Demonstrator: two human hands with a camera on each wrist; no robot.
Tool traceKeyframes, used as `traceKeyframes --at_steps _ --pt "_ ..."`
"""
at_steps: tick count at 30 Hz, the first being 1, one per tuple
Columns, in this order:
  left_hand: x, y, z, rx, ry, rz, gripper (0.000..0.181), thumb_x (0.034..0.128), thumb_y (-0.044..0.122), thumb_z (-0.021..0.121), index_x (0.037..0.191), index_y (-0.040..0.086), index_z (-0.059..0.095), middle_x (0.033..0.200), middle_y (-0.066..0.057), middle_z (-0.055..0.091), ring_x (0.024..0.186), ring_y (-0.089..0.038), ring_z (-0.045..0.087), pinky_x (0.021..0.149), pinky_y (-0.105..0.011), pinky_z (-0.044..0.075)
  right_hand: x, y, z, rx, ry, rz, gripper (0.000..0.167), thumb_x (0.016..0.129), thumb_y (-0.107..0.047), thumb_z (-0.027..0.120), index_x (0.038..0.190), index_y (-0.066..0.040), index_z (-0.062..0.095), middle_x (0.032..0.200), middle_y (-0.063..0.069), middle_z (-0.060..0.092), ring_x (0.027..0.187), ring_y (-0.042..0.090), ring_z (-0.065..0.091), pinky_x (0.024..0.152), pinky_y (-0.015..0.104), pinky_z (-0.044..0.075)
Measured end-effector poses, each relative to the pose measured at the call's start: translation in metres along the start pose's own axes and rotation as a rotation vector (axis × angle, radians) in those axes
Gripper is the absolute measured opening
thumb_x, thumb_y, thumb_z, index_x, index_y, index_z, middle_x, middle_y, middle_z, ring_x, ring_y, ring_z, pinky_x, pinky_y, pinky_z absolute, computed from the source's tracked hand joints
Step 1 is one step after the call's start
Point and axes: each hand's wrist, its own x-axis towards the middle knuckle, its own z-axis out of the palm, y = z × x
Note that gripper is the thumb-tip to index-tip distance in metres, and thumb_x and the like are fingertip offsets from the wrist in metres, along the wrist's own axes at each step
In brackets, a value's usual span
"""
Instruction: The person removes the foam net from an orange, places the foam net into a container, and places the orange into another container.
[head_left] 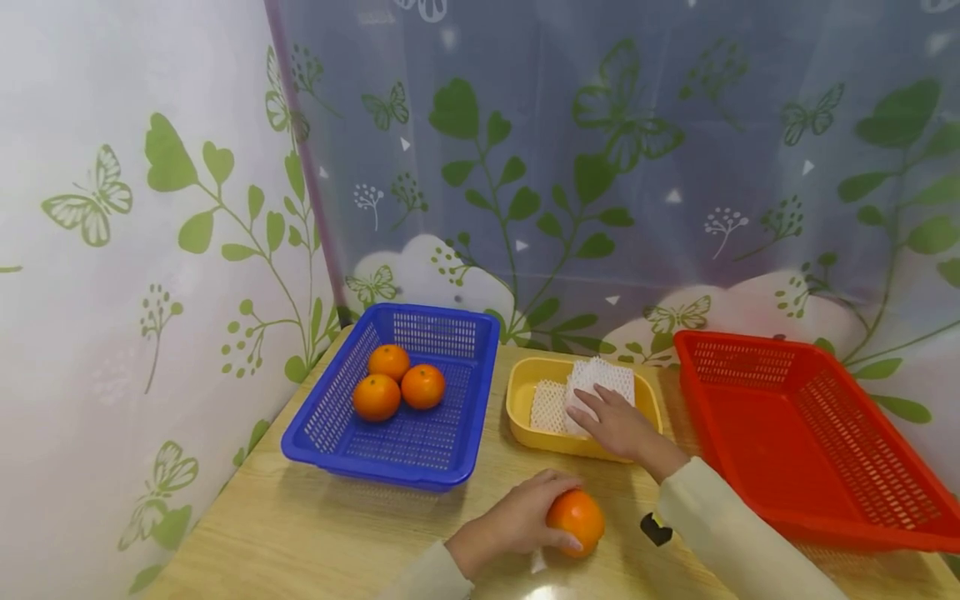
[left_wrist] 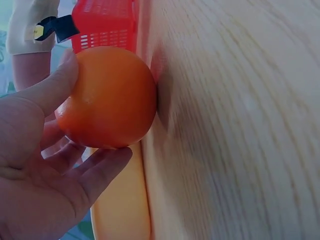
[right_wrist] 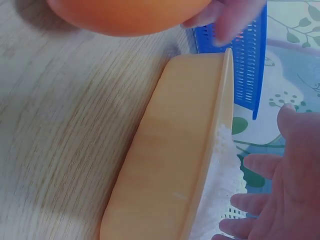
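In the head view my left hand (head_left: pixel 519 515) grips an orange (head_left: pixel 581 522) low over the front of the wooden table. Thumb and fingers lie round the sides of the orange (left_wrist: pixel 112 100) in the left wrist view. My right hand (head_left: pixel 621 423) reaches over a yellow container (head_left: pixel 558 442), its fingers spread on or just above white foam net sleeves (head_left: pixel 609 377). In the right wrist view, the fingertips are close to the white netting (right_wrist: pixel 220 180); whether they press on it I cannot tell.
Left of the yellow container stands a blue basket (head_left: pixel 382 462) with three oranges (head_left: pixel 377 397) in it. A large red basket (head_left: pixel 787 450) stands to the right, close to my right forearm. Patterned curtains (head_left: pixel 525 167) hang behind the table (head_left: pixel 300 533) and along its left side.
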Motion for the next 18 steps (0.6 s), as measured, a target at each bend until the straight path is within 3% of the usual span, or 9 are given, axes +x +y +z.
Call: traceKeyframes --at_steps 6,10,18 --pt "0.000 0.002 0.002 0.043 0.010 -0.033 0.072 0.0738 0.045 0.083 0.135 0.018 0.056 0.127 0.003 0.053 0.110 -0.010 0.055 0.097 -0.028 0.046 -0.007 0.002 0.000 0.022 0.011 0.003 0.062 0.102 -0.047 0.039 0.146 -0.003 0.042 0.150 0.033 0.029 0.136 0.052 0.027 0.108 0.067 0.023" --pt "0.000 0.002 0.001 0.053 0.027 -0.023 0.071 0.0719 0.047 0.084 0.129 0.017 0.055 0.124 0.004 0.056 0.108 -0.009 0.057 0.095 -0.027 0.047 -0.011 0.002 0.002 0.055 0.015 -0.001 0.065 0.101 -0.051 0.039 0.147 -0.005 0.041 0.150 0.032 0.029 0.137 0.050 0.027 0.108 0.067 0.023" --pt "-0.006 -0.004 -0.012 -0.039 0.019 0.002 0.071 0.0744 0.051 0.080 0.132 0.019 0.052 0.126 0.007 0.059 0.113 -0.007 0.054 0.096 -0.026 0.046 -0.015 -0.007 0.005 0.179 0.058 -0.013 0.064 0.101 -0.051 0.041 0.148 -0.008 0.039 0.151 0.027 0.032 0.138 0.046 0.028 0.108 0.067 0.023"
